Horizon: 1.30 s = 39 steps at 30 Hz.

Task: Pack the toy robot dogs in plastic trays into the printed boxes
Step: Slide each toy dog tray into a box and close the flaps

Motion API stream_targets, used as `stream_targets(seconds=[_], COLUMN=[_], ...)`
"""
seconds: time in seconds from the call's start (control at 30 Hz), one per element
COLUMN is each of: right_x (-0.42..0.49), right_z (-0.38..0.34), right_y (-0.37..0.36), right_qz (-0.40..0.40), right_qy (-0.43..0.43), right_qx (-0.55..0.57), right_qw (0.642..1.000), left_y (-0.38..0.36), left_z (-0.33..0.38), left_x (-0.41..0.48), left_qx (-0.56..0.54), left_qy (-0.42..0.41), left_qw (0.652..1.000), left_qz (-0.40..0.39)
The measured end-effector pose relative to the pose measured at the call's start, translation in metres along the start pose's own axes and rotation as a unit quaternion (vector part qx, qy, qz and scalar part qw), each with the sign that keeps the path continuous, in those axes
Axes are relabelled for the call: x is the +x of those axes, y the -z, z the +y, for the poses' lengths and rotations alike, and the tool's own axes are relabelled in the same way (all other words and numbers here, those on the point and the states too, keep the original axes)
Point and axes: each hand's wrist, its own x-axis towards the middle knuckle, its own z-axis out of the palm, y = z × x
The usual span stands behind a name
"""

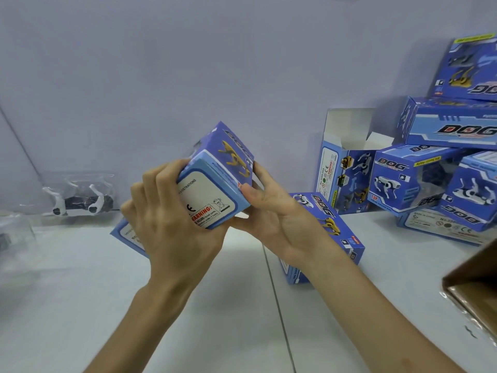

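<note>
Small packing stn / toy workshop. Plain white worktop [80,292] set vs bare pale wall [161,63]. Far right: stack [392,181] of identical printed "DOG" boxes, plus open box [347,181] w/ flaps up. Same item many times over = batch work. One box [215,179] held up, another box [336,232] lying on worktop. Far left: robot dog [80,204] in clear tray [80,180], 2nd tray [16,232] at the edge. Near right: brown carton [473,286] corner.

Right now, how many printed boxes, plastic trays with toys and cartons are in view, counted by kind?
Held printed box: 1
Printed boxes lying flat: 2
Open printed box, standing: 1
Stacked printed boxes: 5
Plastic trays with toys: 2, the left-edge one cut off
Brown carton: 1
Total: 12
</note>
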Motion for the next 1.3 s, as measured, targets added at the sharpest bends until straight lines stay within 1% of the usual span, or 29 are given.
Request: stream_targets(seconds=[0.07,0.17,0.23,0.3,0.37,0.43,0.5,0.57,0.63,0.7,0.73,0.77,0.8,0.83,0.87,0.9,0.93,0.97,1.0,1.03,1.07,1.1,1.13,1.17,1.2,1.23,1.3], right_x=[-0.002,-0.007,-0.011,-0.016,-0.021,-0.030,-0.041,-0.055,-0.070,-0.087,-0.098,-0.110,-0.123,-0.136,-0.148,-0.156,-0.162,-0.164,-0.165,-0.165,-0.165,-0.165,-0.164,-0.165,-0.165,-0.167,-0.173], right_z=[-0.001,-0.017,-0.034,-0.046,-0.049,-0.047,-0.040,-0.031,-0.023,-0.019,-0.020,-0.022,-0.024,-0.024,-0.025,-0.025,-0.025,-0.023,-0.019,-0.016,-0.013,-0.010,-0.009,-0.011,-0.015,-0.020,-0.026], right_y=[0.004,0.003,-0.004,-0.019,-0.030,-0.037,-0.040,-0.043,-0.039,-0.028,-0.021,-0.014,-0.008,0.000,0.006,0.010,0.012,0.014,0.015,0.015,0.015,0.015,0.015,0.015,0.015,0.015,0.016], right_qz=[0.030,0.108,0.120,0.115,0.145,0.177,0.199,0.217,0.260,0.332,0.363,0.383,0.390,0.387,0.380,0.367,0.353,0.339,0.325,0.307,0.291,0.281,0.270,0.253,0.235,0.222,0.230], right_qy=[-0.002,-0.008,-0.008,-0.051,-0.101,-0.118,-0.112,-0.098,-0.072,-0.029,-0.004,0.024,0.055,0.086,0.109,0.122,0.125,0.117,0.103,0.087,0.074,0.063,0.056,0.052,0.046,0.036,0.007], right_qx=[-0.054,-0.147,-0.216,-0.222,-0.218,-0.212,-0.169,-0.100,-0.057,-0.039,-0.026,-0.002,0.038,0.081,0.117,0.146,0.168,0.188,0.206,0.221,0.231,0.234,0.228,0.219,0.204,0.172,0.061], right_qw=[0.998,0.983,0.969,0.967,0.960,0.954,0.959,0.966,0.961,0.942,0.931,0.923,0.918,0.914,0.911,0.910,0.912,0.914,0.917,0.922,0.926,0.929,0.934,0.941,0.949,0.959,0.971], left_y=[0.002,0.004,0.005,0.004,0.003,0.003,0.005,0.008,0.012,0.018,0.022,0.027,0.033,0.039,0.046,0.052,0.057,0.059,0.061,0.062,0.060,0.059,0.058,0.059,0.059,0.061,0.071], left_z=[0.003,0.003,0.002,0.007,0.016,0.027,0.033,0.036,0.036,0.035,0.035,0.035,0.035,0.034,0.035,0.037,0.039,0.042,0.047,0.055,0.066,0.074,0.081,0.081,0.083,0.084,0.074], left_x=[0.001,0.003,0.004,0.002,-0.003,-0.011,-0.018,-0.023,-0.027,-0.028,-0.028,-0.025,-0.021,-0.017,-0.009,-0.001,0.006,0.010,0.014,0.016,0.017,0.014,0.011,0.004,-0.001,-0.004,-0.010], left_qx=[0.019,0.069,0.089,0.077,0.067,0.066,0.073,0.070,0.034,-0.037,-0.071,-0.097,-0.122,-0.152,-0.200,-0.266,-0.348,-0.415,-0.454,-0.465,-0.462,-0.449,-0.445,-0.453,-0.451,-0.443,-0.432], left_qy=[-0.032,-0.063,-0.091,-0.118,-0.128,-0.125,-0.145,-0.180,-0.233,-0.266,-0.253,-0.220,-0.165,-0.076,0.039,0.162,0.271,0.344,0.366,0.358,0.344,0.328,0.320,0.315,0.331,0.365,0.425], left_qw=[0.999,0.995,0.991,0.988,0.988,0.989,0.987,0.980,0.961,0.934,0.928,0.933,0.945,0.956,0.947,0.908,0.839,0.763,0.716,0.704,0.710,0.723,0.727,0.717,0.701,0.685,0.659], left_qz=[0.010,0.026,0.048,0.055,0.052,0.037,0.006,-0.051,-0.142,-0.237,-0.263,-0.268,-0.253,-0.241,-0.249,-0.280,-0.318,-0.357,-0.385,-0.400,-0.406,-0.411,-0.414,-0.427,-0.442,-0.449,-0.446])
